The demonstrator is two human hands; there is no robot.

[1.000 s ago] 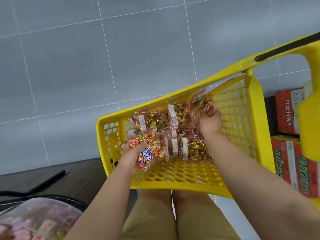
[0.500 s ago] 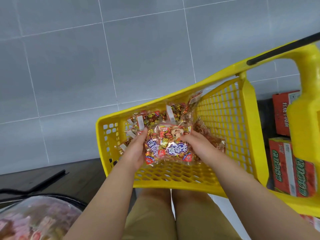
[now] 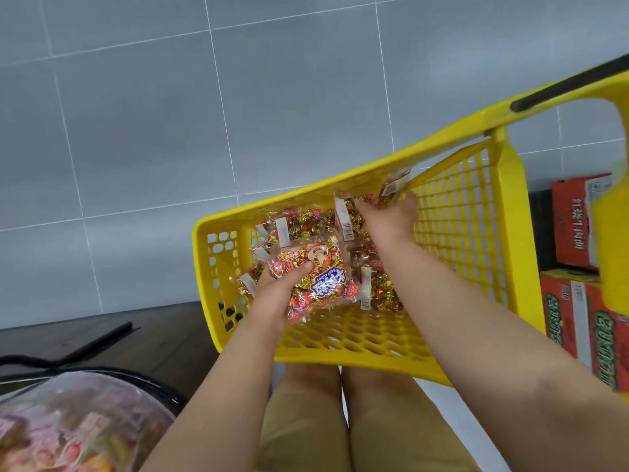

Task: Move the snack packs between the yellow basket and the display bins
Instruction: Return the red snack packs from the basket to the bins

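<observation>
The yellow plastic mesh basket [image 3: 469,233] fills the middle and right of the frame, tilted, with its black handle bar [image 3: 571,83] at the upper right. The left hand [image 3: 275,294] sits at the basket's near left. Its grip is closed round 1 clear snack pack with red and blue print [image 3: 323,277], thumb on top, and it holds the pack just above the mesh bottom. The right hand [image 3: 391,219] reaches to the far wall, fingers curled down and pinching a second crinkled snack pack [image 3: 393,189] that sticks up above the knuckles. More loose packs of gold-wrapped sweets [image 3: 299,226] lie in the basket between and beneath both hands. At the lower left of the frame is a clear display bin [image 3: 78,430], blurred, with pinkish packs inside. Red cardboard cartons [image 3: 571,219] are stacked at the right edge, over a grey tiled floor [image 3: 136,114].
</observation>
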